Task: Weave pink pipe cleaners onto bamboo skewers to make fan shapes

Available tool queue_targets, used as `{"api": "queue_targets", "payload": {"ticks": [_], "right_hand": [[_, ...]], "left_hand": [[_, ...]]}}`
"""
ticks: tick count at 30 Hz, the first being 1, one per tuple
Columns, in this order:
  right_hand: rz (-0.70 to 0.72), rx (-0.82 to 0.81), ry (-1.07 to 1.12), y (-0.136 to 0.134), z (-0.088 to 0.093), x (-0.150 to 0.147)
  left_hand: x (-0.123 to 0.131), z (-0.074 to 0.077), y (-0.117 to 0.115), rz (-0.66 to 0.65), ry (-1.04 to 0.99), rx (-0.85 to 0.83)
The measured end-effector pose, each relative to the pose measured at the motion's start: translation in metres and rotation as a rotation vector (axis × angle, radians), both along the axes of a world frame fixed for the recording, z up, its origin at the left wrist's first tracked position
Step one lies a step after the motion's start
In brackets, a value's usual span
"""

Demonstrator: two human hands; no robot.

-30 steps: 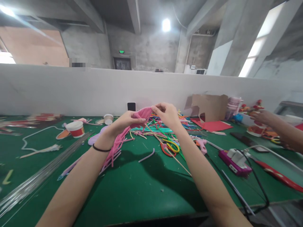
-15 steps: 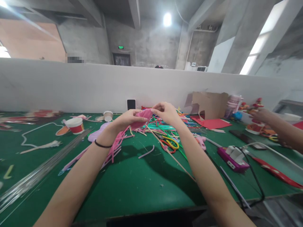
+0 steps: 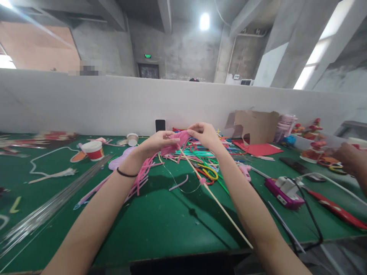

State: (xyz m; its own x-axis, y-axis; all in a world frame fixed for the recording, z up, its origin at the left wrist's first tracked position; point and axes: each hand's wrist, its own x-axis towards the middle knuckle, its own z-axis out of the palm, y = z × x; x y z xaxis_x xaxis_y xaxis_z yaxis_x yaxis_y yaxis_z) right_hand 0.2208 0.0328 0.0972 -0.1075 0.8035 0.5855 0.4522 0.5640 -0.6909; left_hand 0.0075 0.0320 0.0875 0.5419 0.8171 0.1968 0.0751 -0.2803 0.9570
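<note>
Hands pinching a pink fuzzy bundle point(image 3: 176, 139) above a green table point(image 3: 160, 225), centre frame.
Thin wooden stick point(image 3: 218, 204) slants from lower right up to the bundle. Left hand point(image 3: 159, 142) and right hand point(image 3: 205, 134) each clamp fingertips on the bundle, held between them. Behind lies a pipe-cleaner pile point(image 3: 200, 158). At left stands a red-banded cup point(image 3: 93, 149), print unreadable. Far back, the green sign point(image 3: 148, 56) is too small to read.

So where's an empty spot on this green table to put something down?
The biggest bare patch of green mat is at the near edge, between the trailing pink pipe cleaners and the wooden stick. A smaller one lies between the white cord and the bundle of thin rods. Crowded: the pipe-cleaner pile mid-table and around the purple power strip.
</note>
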Motion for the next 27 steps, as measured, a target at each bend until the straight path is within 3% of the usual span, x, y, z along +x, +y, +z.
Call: {"api": "queue_targets", "payload": {"ticks": [6, 12, 17, 23, 27], "right_hand": [[-0.010, -0.028, 0.068, 0.002, -0.001, 0.005], [0.213, -0.269, 0.095, -0.003, -0.005, 0.005], [0.322, -0.310, 0.046, -0.002, -0.009, 0.007], [0.311, -0.328, -0.003, 0.003, -0.012, 0.012], [0.296, -0.338, -0.053, 0.007, -0.014, 0.016]], "left_hand": [[-0.012, 0.005, -0.001, -0.019, -0.031, 0.006], [-0.015, 0.006, 0.003, -0.026, 0.030, 0.033], [-0.015, 0.005, 0.005, 0.011, 0.067, 0.010], [-0.018, 0.001, 0.012, 0.076, 0.033, -0.089], [-0.019, 0.000, 0.017, 0.141, 0.068, -0.051]]}}
